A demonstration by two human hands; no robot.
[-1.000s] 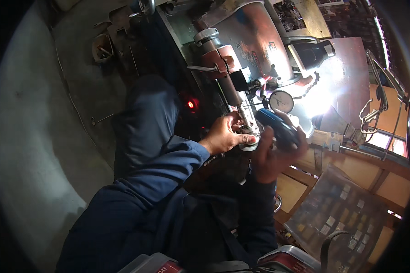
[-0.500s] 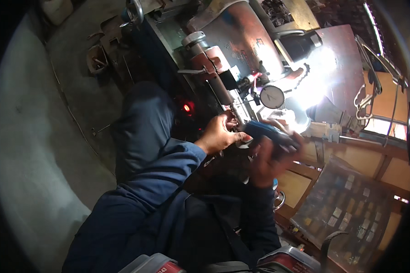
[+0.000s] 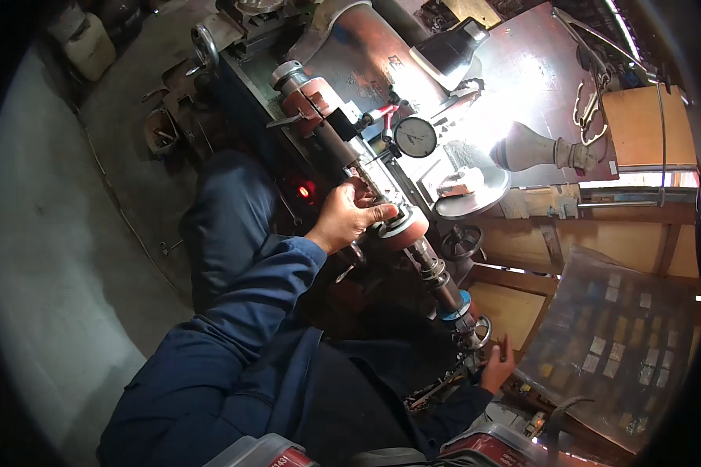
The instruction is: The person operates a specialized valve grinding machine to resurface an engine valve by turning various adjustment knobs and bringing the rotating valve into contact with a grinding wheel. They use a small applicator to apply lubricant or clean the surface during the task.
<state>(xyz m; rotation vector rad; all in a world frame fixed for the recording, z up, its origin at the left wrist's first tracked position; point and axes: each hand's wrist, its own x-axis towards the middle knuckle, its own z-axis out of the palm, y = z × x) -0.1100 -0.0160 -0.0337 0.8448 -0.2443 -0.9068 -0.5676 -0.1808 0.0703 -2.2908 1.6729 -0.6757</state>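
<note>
A long cylinder-grinder-like machine (image 3: 315, 97) runs diagonally, with a red clamp body at its upper end. My left hand (image 3: 345, 216) is closed on a slim metal shaft (image 3: 371, 185) at its middle, thumb stretched toward a red round collar (image 3: 414, 229). Some of its curled fingers are hidden. Over the shaft stands a round white dial gauge (image 3: 415, 137) on a red-and-black holder. At the lower right, my right hand (image 3: 497, 369) is open with fingers apart, apparently holding nothing. Nearest to it are a small metal handwheel (image 3: 483, 333) and a blue ring (image 3: 456, 306) on the machine's end.
A bright lamp with a black shade (image 3: 452, 54) lights the metal table (image 3: 545, 47). A dark handwheel (image 3: 461, 243) sits below a round plate (image 3: 475, 196). At the right hangs a clear sheet of small pockets (image 3: 607, 342). My knee (image 3: 230, 226) is close to the machine's left side.
My right hand has moved from beside the shaft down to the lower right; the blurred blue-and-dark object there no longer shows in it. The view has shifted; my left hand stays at the shaft.
</note>
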